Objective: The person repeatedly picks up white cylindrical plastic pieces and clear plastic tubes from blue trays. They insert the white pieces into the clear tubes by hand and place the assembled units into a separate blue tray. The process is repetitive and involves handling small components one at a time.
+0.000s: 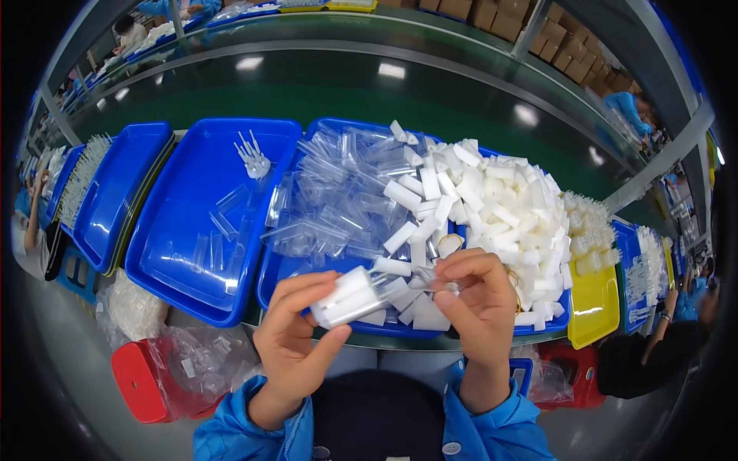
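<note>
My left hand (296, 326) is closed around a clear plastic sleeve with white block-like pieces (346, 300) in it, held over the front of the trays. Close on its right, my right hand (480, 300) pinches a small, pale translucent part (442, 286) between thumb and fingers. Thin clear prongs (388, 280) show between the two hands; whether they join both held pieces I cannot tell. Beneath and behind the hands lie loose white foam-like blocks (401, 194) and a heap of clear plastic sleeves (338, 180) in a blue tray (278, 269).
A blue tray (173, 253) on the left holds a white pronged piece (252, 157) and a few clear sleeves. White blocks (507, 207) are piled high on the right, beside a yellow tray (592, 311). Beyond runs a green conveyor belt (307, 84). Red stools (138, 380) stand below.
</note>
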Motion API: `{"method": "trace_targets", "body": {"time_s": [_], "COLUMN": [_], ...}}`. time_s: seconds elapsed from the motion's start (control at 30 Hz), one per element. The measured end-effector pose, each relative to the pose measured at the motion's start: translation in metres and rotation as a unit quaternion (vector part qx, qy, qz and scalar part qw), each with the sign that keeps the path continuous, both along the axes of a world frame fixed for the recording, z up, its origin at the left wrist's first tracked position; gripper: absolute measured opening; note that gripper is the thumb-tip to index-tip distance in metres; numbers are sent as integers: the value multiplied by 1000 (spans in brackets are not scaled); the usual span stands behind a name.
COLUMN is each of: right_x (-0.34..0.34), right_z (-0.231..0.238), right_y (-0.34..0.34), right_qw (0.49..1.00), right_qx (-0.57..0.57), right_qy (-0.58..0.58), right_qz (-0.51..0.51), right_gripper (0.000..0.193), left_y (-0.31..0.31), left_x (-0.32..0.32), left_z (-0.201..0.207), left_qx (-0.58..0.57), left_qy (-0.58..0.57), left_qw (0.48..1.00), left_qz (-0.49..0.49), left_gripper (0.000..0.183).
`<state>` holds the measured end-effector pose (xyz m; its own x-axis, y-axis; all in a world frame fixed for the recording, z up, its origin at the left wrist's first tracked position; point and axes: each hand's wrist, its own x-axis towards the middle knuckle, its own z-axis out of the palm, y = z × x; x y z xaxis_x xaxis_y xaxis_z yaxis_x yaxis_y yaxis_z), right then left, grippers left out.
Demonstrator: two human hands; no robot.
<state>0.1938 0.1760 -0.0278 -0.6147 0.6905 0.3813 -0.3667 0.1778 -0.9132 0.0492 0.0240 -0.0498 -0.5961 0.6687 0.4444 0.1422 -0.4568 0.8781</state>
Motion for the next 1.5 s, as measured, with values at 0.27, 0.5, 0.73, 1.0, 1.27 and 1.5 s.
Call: {"method": "trace_targets", "body": {"time_s": [0.27,0.5,0.73,1.0,1.27,1.5], "right_x": [23,28,31,32,28,29], "right_z": [-4,-3,5,5,-1,-6], "right_y": [5,6,4,-1,-7,-7], "right_qw": [998,998,996,997,997,993], "right_qx": [8,7,26,6,16,54], "right_qy": [-5,-29,-68,-66,-47,-83], "right_qz": [-56,-54,-43,-30,-58,-69], "right_gripper": [16,17,19,18,17,18], "left_y": [11,13,14,13,13,15], "left_x": [16,20,21,20,19,18], "left_z": [2,-2,-4,-3,-1,-2], "left_qx": [-35,-51,-67,-78,-122,-101], "left_qy": [24,43,55,61,159,162], "left_qw": [998,996,995,994,978,980], "left_qz": [-52,-62,-53,-42,-54,-52], "left_gripper": [44,46,47,45,41,35]}}
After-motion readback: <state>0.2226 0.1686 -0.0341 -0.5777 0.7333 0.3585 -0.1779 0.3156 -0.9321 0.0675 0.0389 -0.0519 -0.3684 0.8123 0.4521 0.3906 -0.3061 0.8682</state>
